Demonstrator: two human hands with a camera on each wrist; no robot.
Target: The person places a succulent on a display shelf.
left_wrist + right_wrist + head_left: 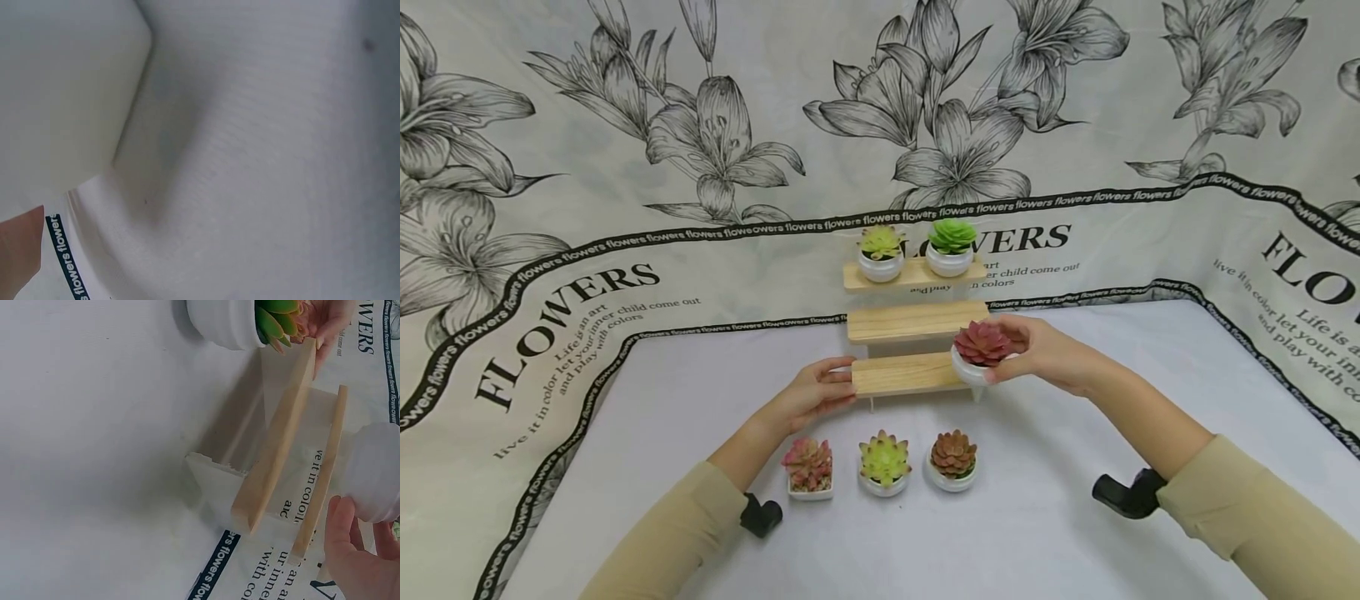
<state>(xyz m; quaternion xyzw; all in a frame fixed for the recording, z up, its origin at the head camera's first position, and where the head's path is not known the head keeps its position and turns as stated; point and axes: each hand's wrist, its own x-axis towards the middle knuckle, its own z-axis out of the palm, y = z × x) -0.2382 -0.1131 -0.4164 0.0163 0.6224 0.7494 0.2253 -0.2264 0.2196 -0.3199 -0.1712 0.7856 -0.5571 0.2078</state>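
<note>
My right hand (1037,354) grips a round white pot with a dark red succulent (981,343), held in front of the right part of the lowest wooden plank of a three-tier stand (910,375). In the right wrist view the white pot (375,475) is between the thumb and fingers (340,525). My left hand (812,392) holds the left end of that lowest plank, and shows at the top of the right wrist view. On the top tier sit a yellow-green succulent (881,254) and a bright green one (951,247), both in white pots.
In front of the stand, a pink succulent in a square pot (808,471), a lime one (883,462) and a brown one (952,460) line up on the white cloth (925,550). A flower-printed curtain (760,250) rises behind the stand. Black wrist mounts (1127,493) extend from the sleeves.
</note>
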